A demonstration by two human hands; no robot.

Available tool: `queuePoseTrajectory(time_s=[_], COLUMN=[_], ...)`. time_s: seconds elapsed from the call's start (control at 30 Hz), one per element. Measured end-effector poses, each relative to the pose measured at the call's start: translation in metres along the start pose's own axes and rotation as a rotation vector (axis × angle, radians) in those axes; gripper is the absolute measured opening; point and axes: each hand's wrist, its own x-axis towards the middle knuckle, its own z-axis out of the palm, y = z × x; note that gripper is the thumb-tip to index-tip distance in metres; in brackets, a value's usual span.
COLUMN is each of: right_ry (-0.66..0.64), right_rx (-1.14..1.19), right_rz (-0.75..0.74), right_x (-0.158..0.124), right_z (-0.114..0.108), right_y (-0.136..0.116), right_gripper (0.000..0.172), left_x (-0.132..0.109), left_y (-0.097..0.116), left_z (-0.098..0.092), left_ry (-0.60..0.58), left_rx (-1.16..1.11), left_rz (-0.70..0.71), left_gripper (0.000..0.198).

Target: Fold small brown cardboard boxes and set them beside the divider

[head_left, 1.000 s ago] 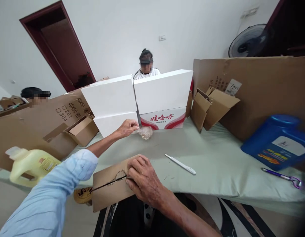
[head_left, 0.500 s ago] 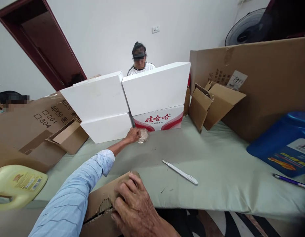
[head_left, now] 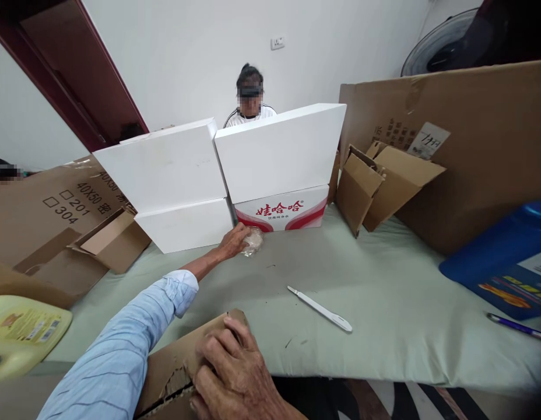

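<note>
Stretched across the table, my left hand (head_left: 234, 240) has its fingers closed on a crumpled clear plastic bag (head_left: 253, 240), right in front of the white boxes; what the bag contains is hard to make out. Close to me, my right hand (head_left: 235, 367) rests with bent fingers on top of a brown cardboard box (head_left: 176, 359), gripping its edge. That box has a torn, ragged slit along its seam. To the right of it a white scalpel (head_left: 320, 309) lies on the green cloth, its blade pointing away to the left.
White boxes (head_left: 165, 169) are stacked at the back, one (head_left: 281, 209) with red print. Opened cartons (head_left: 397, 181) stand at right, another (head_left: 111, 239) at left. A blue jug (head_left: 506, 262), a purple pen (head_left: 517, 326) and a yellow jug (head_left: 30, 332) sit near the sides. A person (head_left: 250, 96) is behind.
The view has shifted slightly. My left hand stays at the plastic bag and my right hand stays on the cardboard box, with little movement of either.
</note>
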Motion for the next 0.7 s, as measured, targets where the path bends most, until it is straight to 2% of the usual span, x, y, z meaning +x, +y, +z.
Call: queuePoseTrajectory(time_s=[0.1, 0.23, 0.33, 0.4, 0.43, 0.5, 0.6, 0.63, 0.7], right_ry=[-0.042, -0.064, -0.162, -0.283, -0.327, -0.358, -0.33, -0.327, -0.324], right_rx=[-0.018, -0.047, -0.054, -0.039, -0.031, -0.004, 0.064, 0.083, 0.105], right_rz=[-0.033, -0.07, -0.065, -0.023, 0.005, 0.043, 0.049, 0.056, 0.064], right_x=[-0.005, -0.008, -0.005, 0.001, 0.004, 0.012, 0.022, 0.024, 0.028], right_z=[0.006, 0.008, -0.002, -0.012, -0.018, -0.03, -0.043, -0.045, -0.046], right_y=[0.003, 0.007, 0.008, 0.006, 0.005, 0.002, 0.002, 0.003, 0.005], right_gripper=[0.023, 0.019, 0.023, 0.028, 0.027, 0.023, 0.013, 0.01, 0.007], left_x=[-0.005, -0.006, -0.007, -0.019, -0.032, -0.074, -0.166, -0.199, -0.258], left_y=[0.004, 0.018, 0.035, 0.049, 0.057, 0.07, 0.091, 0.098, 0.108], left_z=[-0.001, -0.012, -0.041, -0.075, -0.095, -0.138, -0.193, -0.204, -0.214], left_ry=[-0.047, -0.08, -0.108, -0.114, -0.11, -0.092, -0.05, -0.071, -0.156], left_rx=[0.014, 0.031, 0.033, 0.025, 0.02, -0.001, -0.073, -0.091, -0.119], left_rz=[0.029, 0.045, 0.077, 0.107, 0.121, 0.155, 0.257, 0.252, 0.174], left_gripper=[0.01, 0.011, 0.019, 0.023, 0.024, 0.023, 0.023, 0.024, 0.027])
